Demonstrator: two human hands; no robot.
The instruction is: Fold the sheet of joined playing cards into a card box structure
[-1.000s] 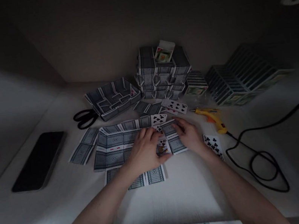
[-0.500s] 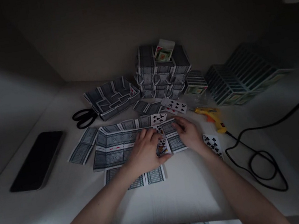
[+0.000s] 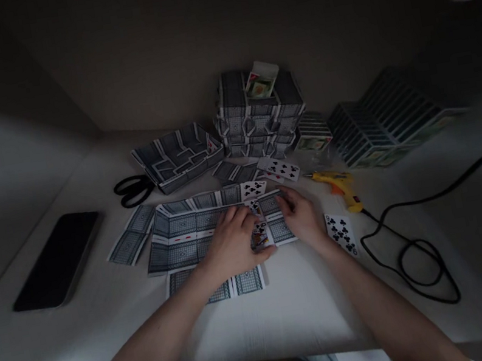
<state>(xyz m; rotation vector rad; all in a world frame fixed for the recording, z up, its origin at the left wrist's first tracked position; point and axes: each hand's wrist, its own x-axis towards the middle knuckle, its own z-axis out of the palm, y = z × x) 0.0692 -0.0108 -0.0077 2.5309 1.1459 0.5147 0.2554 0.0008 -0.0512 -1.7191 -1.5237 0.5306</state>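
Note:
A panel of joined playing cards (image 3: 183, 253) lies face down on the table, its left and back edges folded up. My left hand (image 3: 233, 240) rests on its right part with the fingers spread, beside a face-up picture card (image 3: 261, 235). At the panel's right end, my right hand (image 3: 298, 214) pinches the edge of a pair of face-down cards (image 3: 279, 231), thumb and fingertips at their right side. More face-down cards (image 3: 248, 281) stick out toward me under my left forearm.
A card tray (image 3: 188, 155), scissors (image 3: 134, 190) and a stacked card box (image 3: 261, 118) stand behind. Left is a phone (image 3: 56, 260). At the right are a yellow glue gun (image 3: 338, 186) with a black cable, a nine of clubs (image 3: 341, 233) and card packs (image 3: 390, 118).
The whole view has shifted slightly, with things a little further left. Both hands keep nearly the same hold and place on the cards.

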